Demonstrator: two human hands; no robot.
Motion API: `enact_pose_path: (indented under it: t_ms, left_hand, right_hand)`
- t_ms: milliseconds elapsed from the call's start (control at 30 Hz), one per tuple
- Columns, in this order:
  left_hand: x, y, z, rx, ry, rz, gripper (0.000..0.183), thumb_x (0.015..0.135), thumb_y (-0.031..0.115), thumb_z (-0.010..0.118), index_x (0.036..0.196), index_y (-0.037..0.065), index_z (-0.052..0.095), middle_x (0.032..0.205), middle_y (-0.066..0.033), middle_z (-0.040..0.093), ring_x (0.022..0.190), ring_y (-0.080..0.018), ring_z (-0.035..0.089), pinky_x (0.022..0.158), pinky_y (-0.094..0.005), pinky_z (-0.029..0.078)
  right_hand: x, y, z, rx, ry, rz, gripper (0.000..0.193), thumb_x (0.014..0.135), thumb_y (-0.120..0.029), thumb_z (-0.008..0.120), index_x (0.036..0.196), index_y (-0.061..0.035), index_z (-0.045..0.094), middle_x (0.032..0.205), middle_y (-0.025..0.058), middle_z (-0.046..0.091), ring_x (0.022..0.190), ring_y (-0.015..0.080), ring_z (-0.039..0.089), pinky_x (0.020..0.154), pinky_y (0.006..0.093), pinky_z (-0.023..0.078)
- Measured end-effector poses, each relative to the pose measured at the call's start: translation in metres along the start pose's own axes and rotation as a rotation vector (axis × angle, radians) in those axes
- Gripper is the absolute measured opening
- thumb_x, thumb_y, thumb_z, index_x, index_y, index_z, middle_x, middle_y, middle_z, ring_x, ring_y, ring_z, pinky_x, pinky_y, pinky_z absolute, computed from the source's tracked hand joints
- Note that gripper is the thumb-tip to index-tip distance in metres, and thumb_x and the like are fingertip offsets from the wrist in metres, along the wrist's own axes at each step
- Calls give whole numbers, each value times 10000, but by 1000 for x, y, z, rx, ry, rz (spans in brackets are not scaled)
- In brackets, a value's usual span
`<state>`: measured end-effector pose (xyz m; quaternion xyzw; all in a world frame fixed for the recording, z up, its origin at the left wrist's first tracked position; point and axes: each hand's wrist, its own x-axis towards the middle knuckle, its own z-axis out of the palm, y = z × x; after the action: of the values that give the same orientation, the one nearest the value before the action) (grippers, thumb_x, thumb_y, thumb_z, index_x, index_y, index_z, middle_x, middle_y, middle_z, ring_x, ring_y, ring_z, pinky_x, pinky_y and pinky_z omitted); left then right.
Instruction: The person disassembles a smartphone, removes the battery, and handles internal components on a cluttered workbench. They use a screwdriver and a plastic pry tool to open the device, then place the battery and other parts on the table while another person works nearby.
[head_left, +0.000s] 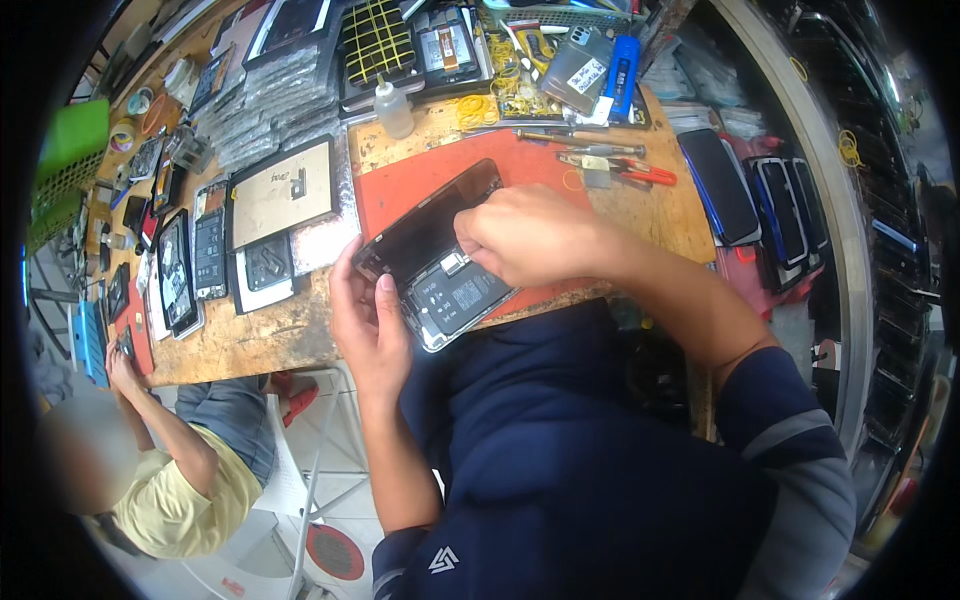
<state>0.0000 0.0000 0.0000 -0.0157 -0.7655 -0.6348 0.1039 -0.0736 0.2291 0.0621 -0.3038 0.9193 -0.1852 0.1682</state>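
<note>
An opened smartphone (462,302) is tilted at the table's front edge, its black battery and inner parts showing. Its dark screen panel (420,222) stands raised along the far side. My left hand (372,325) grips the phone's left end, thumb on the near side and fingers behind the panel. Over the inside of the phone, my right hand (535,235) is closed, fingers curled together near a small silvery part (454,263) beside the battery. Whatever those fingers pinch, if anything, is hidden. Beneath the phone lies a red mat (400,170).
Beyond the mat stand a clear squeeze bottle (393,110), screwdrivers (585,137) and red-handled pliers (640,172). Disassembled phones (210,240) and stacked bagged panels (265,105) crowd the left. More phones (720,185) lie at right. Another person (190,490) sits at the lower left.
</note>
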Motion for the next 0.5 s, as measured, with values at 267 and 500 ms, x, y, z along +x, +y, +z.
enact_pose_path:
  t_ms: [267, 500]
  left_hand:
    - [-2, 1, -1, 84, -12, -10, 481, 1086, -18, 537, 1562, -9, 469, 1107, -57, 628, 987, -101, 589, 902, -263, 493]
    - [-4, 1, 0, 23, -4, 38, 471, 1099, 18, 546, 1563, -7, 468, 1122, -65, 629, 994, -111, 597, 898, -264, 497]
  right_hand:
    - [-41, -12, 20, 815, 121, 208, 471, 937, -80, 669, 1359, 125, 628, 741, 119, 674, 646, 184, 663, 619, 385, 529]
    - [-51, -34, 27, 1121, 26, 279, 718, 961, -86, 668, 1571, 174, 391, 718, 28, 603, 627, 74, 540, 578, 295, 468]
